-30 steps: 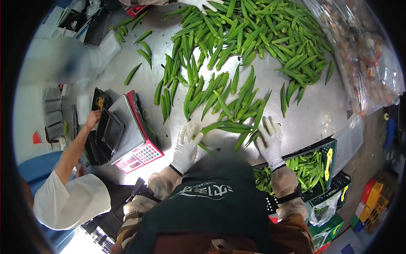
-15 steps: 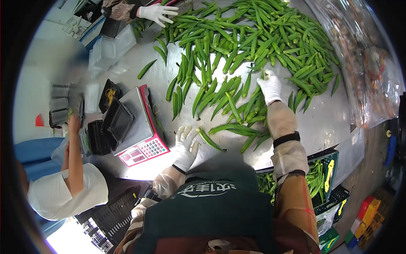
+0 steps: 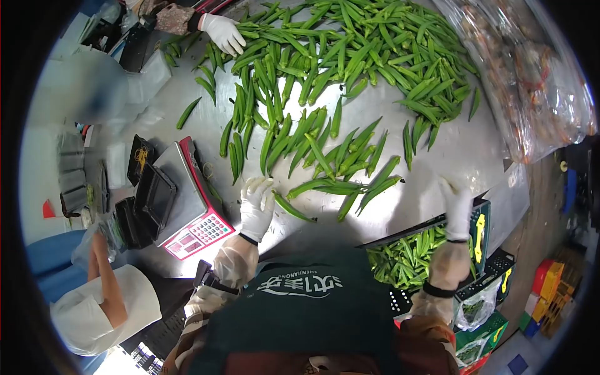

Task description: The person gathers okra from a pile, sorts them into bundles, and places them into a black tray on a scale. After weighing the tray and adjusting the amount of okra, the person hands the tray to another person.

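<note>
Lone okra pod [image 3: 294, 208] lying aslant on the steel table [image 3: 437, 150], just right of the scale [image 3: 211, 230].

From my end, its dark tip points away from the scale and toward the apron [image 3: 325, 312]; the other end meets or nearly meets the left hand [image 3: 256, 206], which is beside the scale with fingers loosely bent. Farther right of the scale, a few pods [image 3: 379, 190] fan out, some crosswise, some slanting; beyond the scale spreads the big pile [image 3: 406, 75], a co-worker's gloved hand [image 3: 224, 34] at its edge. The right hand [image 3: 458, 209], well apart from the scale, is above the crate [image 3: 400, 233]; with that blur and the left's bent fingers, I can't tell whether either grips anything.
</note>
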`<state>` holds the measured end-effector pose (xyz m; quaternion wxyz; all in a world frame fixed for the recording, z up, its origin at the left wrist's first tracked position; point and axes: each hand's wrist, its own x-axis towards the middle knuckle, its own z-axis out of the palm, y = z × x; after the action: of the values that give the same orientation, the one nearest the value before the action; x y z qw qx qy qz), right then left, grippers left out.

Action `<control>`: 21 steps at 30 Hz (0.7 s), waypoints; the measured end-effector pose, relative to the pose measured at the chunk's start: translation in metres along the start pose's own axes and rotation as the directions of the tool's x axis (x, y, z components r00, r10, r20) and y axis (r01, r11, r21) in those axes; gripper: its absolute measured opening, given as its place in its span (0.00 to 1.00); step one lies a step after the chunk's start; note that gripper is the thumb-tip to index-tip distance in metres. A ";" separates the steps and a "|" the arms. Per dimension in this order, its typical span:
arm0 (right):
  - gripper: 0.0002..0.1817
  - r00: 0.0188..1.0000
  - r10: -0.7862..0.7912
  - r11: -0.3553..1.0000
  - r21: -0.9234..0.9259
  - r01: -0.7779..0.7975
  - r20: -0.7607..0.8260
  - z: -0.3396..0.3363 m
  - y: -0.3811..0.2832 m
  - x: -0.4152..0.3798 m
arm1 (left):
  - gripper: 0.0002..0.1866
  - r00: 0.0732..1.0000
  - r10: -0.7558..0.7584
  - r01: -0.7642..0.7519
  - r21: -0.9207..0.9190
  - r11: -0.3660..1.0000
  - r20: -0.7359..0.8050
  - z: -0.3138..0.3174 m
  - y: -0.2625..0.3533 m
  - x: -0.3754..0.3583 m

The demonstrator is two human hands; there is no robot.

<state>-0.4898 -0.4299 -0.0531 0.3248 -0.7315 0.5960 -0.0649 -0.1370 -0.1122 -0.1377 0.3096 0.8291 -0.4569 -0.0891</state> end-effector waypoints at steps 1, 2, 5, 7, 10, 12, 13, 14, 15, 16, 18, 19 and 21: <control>0.13 0.992 -0.129 0.976 0.180 0.125 0.006 0.027 -0.027 -0.002 | 0.22 1.000 0.018 -0.018 -0.013 1.000 0.003 0.004 0.005 0.004; 0.12 0.966 -0.256 0.904 0.351 0.245 -0.013 0.053 -0.048 -0.001 | 0.22 0.999 0.035 -0.035 -0.027 0.999 0.004 0.007 0.011 0.006; 0.11 0.742 -0.669 0.742 -0.026 0.670 0.037 0.139 -0.075 0.027 | 0.19 1.000 0.023 -0.022 -0.033 0.999 0.011 0.003 0.025 0.010; 0.11 0.628 -0.766 0.581 -0.267 0.769 0.140 0.174 -0.086 0.050 | 0.19 1.000 0.020 -0.020 -0.017 1.000 0.002 0.000 0.025 0.007; 0.12 0.570 -0.780 0.495 -0.304 0.814 0.258 0.181 -0.104 0.065 | 0.19 1.000 0.012 -0.012 0.013 1.000 -0.015 -0.006 0.016 0.003; 0.13 0.510 -0.812 0.437 -0.284 0.853 0.284 0.174 -0.108 0.067 | 0.19 1.000 0.001 0.000 0.038 0.999 -0.014 -0.006 0.010 0.001; 0.15 0.475 -0.824 0.388 -0.304 0.870 0.310 0.175 -0.102 0.065 | 0.19 1.000 0.009 -0.008 0.018 1.000 -0.026 -0.004 0.009 0.000; 0.13 0.494 -0.813 0.395 -0.333 0.856 0.309 0.178 -0.099 0.064 | 0.19 0.999 0.015 -0.015 0.001 1.000 -0.036 -0.002 0.008 0.000; 0.11 0.513 -0.802 0.401 -0.361 0.842 0.305 0.182 -0.096 0.064 | 0.19 0.999 0.023 -0.023 -0.014 1.000 -0.047 0.000 0.007 0.001; 0.09 0.531 -0.793 0.405 -0.391 0.827 0.300 0.183 -0.097 0.062 | 0.18 0.999 0.020 -0.021 -0.030 0.999 -0.042 0.003 0.010 0.003; 0.08 0.545 -0.767 0.395 -0.419 0.817 0.339 0.187 -0.104 0.065 | 0.18 0.999 0.014 -0.016 -0.064 0.998 -0.031 0.011 0.019 0.007; 0.07 0.546 -0.764 0.389 -0.429 0.815 0.345 0.187 -0.108 0.066 | 0.18 1.000 0.022 -0.022 -0.066 0.998 -0.004 0.014 0.023 0.011; 0.07 0.512 -0.814 0.393 -0.390 0.833 0.273 0.191 -0.107 0.069 | 0.18 0.999 0.020 -0.017 -0.092 0.996 0.035 0.019 0.027 0.020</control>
<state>-0.2897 -0.4086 -0.1633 0.0712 -0.9852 0.1461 -0.0549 -0.1526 -0.1474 -0.1338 0.3399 0.8080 -0.4655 -0.1222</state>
